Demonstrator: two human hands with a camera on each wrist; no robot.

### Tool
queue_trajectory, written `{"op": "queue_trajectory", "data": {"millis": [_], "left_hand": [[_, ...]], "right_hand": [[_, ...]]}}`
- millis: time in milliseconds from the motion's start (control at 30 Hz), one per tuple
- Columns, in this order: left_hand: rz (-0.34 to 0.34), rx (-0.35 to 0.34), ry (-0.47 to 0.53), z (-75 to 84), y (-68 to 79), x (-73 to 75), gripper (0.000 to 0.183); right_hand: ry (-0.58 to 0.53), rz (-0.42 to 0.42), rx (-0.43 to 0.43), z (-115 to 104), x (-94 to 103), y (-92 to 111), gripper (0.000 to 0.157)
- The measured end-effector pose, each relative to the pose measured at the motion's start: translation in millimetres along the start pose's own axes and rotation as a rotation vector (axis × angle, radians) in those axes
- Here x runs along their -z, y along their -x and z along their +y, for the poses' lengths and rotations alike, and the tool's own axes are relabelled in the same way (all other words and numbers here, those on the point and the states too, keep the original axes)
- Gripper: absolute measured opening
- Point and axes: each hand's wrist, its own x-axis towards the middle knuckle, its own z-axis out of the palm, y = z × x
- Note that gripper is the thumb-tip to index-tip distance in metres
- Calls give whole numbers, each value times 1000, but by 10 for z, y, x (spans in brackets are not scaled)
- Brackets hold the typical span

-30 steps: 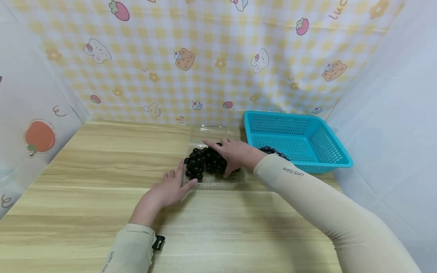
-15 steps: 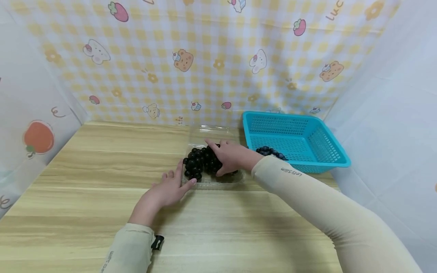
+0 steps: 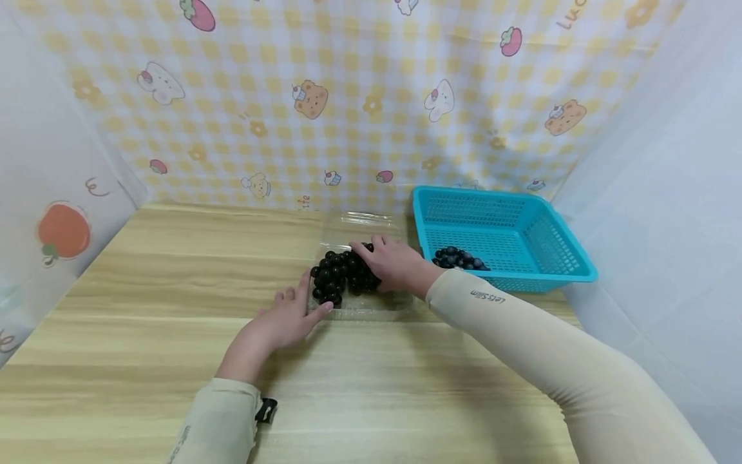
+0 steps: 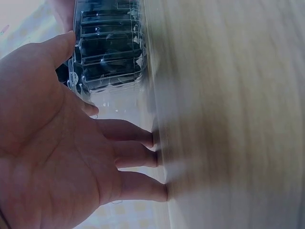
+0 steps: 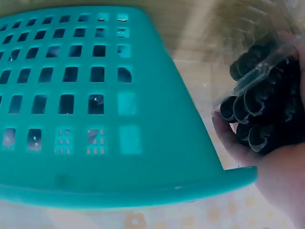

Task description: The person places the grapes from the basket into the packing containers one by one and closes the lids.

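Note:
A bunch of dark grapes (image 3: 329, 276) lies in a clear plastic clamshell box (image 3: 371, 316), its lid raised at the back. My right hand (image 3: 397, 263) reaches into the box from the right and grips the bunch's right part; in the right wrist view its fingers curl round the dark grapes (image 5: 267, 112). At the box's left front corner is my left hand (image 3: 286, 320), thumb and forefinger spread along the walls. The left wrist view has that thumb against the box (image 4: 112, 52) and the other fingertips down on the table.
A blue perforated basket (image 3: 580, 274) stands just right of the box, with more dark grapes (image 3: 455, 258) at its near left. My right forearm crosses in front of it. Behind the wooden table (image 3: 203, 258) hangs a checked cloth (image 3: 348, 142).
My right hand has shifted slightly left on the grapes, and its thumb has tucked in out of sight. More of the basket's grapes shows. The left hand stays on the box corner.

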Motion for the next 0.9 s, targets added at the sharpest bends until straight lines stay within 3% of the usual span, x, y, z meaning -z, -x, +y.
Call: {"op": "queue_trajectory", "data": {"millis": [167, 367, 567, 900], "left_hand": [[2, 1, 0, -14, 7, -6, 101], [-6, 0, 7, -6, 23, -21, 101], [-5, 1, 9, 21, 34, -10, 100], [0, 2, 7, 36, 44, -17, 100]], "right_hand": [[-56, -24, -12, 3, -37, 39, 130], [-125, -73, 8, 54, 44, 140, 134], [-189, -143, -5, 135, 235, 194, 129], [-182, -196, -58, 355, 708, 261, 109]]}}
